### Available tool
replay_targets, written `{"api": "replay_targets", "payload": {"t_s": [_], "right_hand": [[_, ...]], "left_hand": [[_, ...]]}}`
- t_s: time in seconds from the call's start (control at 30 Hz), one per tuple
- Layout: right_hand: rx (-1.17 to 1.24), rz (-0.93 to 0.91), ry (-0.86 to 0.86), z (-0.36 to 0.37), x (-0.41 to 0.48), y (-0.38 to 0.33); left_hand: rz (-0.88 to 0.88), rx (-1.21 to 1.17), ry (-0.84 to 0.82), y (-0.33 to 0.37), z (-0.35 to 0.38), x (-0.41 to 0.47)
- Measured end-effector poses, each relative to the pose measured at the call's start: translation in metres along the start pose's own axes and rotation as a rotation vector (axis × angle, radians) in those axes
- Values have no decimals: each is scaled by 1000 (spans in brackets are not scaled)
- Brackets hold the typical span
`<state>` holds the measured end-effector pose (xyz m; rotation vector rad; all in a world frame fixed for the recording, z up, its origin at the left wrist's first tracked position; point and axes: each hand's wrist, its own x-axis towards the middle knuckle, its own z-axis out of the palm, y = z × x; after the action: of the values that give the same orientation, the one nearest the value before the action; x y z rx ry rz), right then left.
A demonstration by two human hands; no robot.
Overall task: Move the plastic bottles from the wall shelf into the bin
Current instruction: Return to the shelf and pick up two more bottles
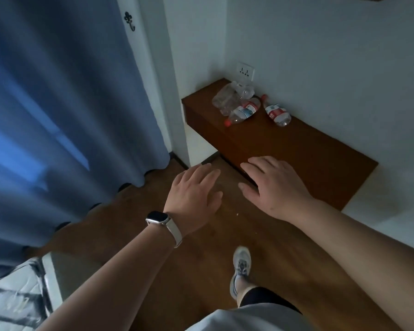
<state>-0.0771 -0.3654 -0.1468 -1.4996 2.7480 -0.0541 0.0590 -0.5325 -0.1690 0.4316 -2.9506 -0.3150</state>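
Wall shelf [304,151]: brown wood, fixed in the room corner, well above the floor [196,259].

Plastic bottles: all lie at the shelf's far end, near the corner.
- Labelled bottle A [243,112]: on its side, long axis diagonal, red cap towards the shelf's front edge, base towards the wall.
- Labelled bottle B [277,113]: on its side just beside A, not clearly touching it. Its red cap points to the wall, its base to the near end of the shelf.
- Clear crumpled bottles [225,101]: heaped against A in the corner below the wall socket [245,70]. Count and direction unclear.

Left hand [196,187]: forearm stretched forward, palm down, over the floor short of the shelf. Fingers nearly straight, close together, holding nothing. A watch [158,219] is on the wrist.

Right hand [276,185]: forearm stretched forward, palm down, at the shelf's near front edge. Fingers loosely spread, holding nothing; contact with the shelf cannot be told.

Both hands are well apart from the bottles.

Surroundings: blue curtain [58,103] at left; one shoe [240,266] on the floor.
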Motion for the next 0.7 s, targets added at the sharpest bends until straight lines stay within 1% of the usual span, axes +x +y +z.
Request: {"api": "replay_targets", "payload": {"t_s": [0.2, 0.33, 0.5, 0.7], "right_hand": [[60, 5, -15, 17, 76, 39], [84, 22, -35, 24, 137, 83], [92, 46, -19, 17, 190, 151], [102, 101, -9, 16, 221, 215]], "left_hand": [[-24, 30, -47, -17, 12, 81], [-45, 62, -86, -23, 20, 153], [8, 103, -92, -12, 30, 242], [51, 112, -75, 13, 43, 320]]}}
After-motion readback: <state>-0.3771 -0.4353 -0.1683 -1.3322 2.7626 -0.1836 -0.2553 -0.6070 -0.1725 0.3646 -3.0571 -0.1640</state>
